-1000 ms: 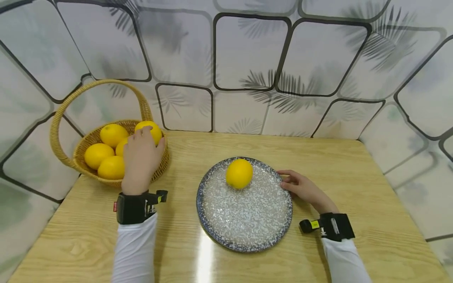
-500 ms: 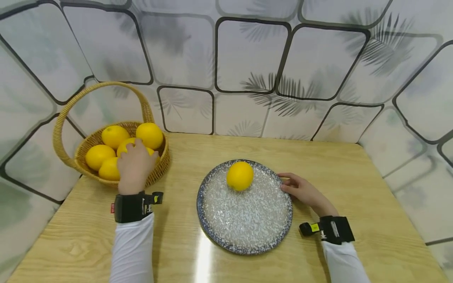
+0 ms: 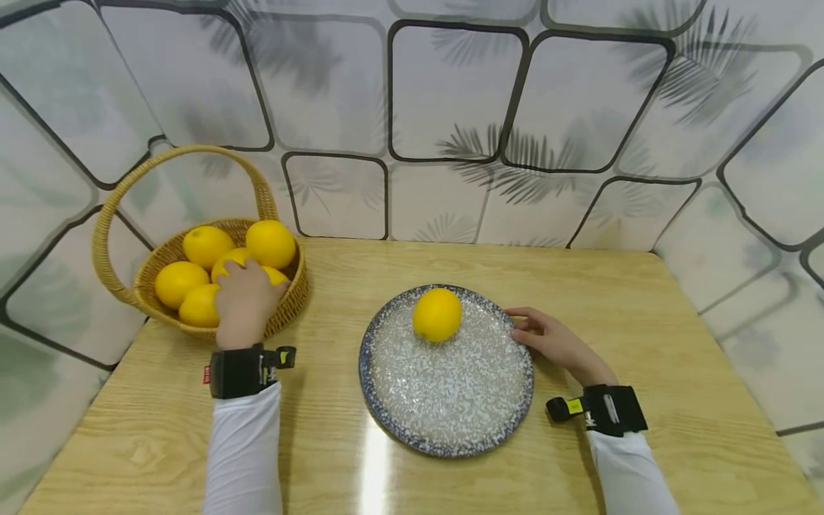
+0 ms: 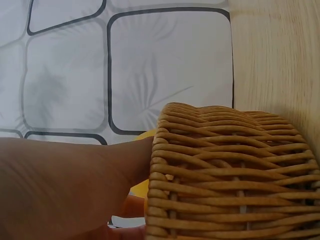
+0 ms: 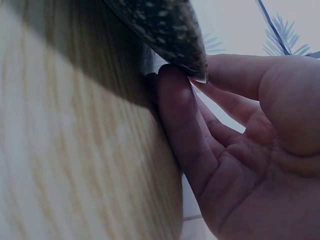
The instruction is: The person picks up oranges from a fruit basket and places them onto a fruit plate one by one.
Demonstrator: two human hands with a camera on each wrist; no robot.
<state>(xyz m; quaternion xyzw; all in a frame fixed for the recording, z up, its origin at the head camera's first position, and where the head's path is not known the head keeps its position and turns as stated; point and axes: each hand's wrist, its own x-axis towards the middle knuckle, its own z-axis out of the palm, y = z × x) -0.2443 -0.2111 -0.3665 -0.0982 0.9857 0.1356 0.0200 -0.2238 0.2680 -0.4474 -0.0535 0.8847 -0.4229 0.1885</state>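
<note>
My left hand (image 3: 246, 300) reaches over the front of the wicker basket (image 3: 292, 309), its fingers curled round a lemon (image 3: 275, 277) that the hand partly hides. In the left wrist view, the basket's woven wall (image 4: 235, 175) covers most of the fingers. Other lemons (image 3: 181, 285) lie around the hand inside the basket. My right hand (image 3: 558, 347) pinches the right edge of a round speckled grey plate (image 3: 450, 400). The right wrist view has the plate's dark rim (image 5: 172, 37) between thumb and fingers. A single lemon (image 3: 437, 315) rests on the plate's far part.
The basket's tall arched handle (image 3: 106, 236) rises behind and left of the lemons. Basket and plate stand apart on a light wooden table (image 3: 335, 429). A patterned wall covering (image 3: 450, 100) borders the table at the back and sides.
My left hand has come down from beside the back right lemon to the front right one, and its fingers have curled. My right hand stays at the plate's edge.
</note>
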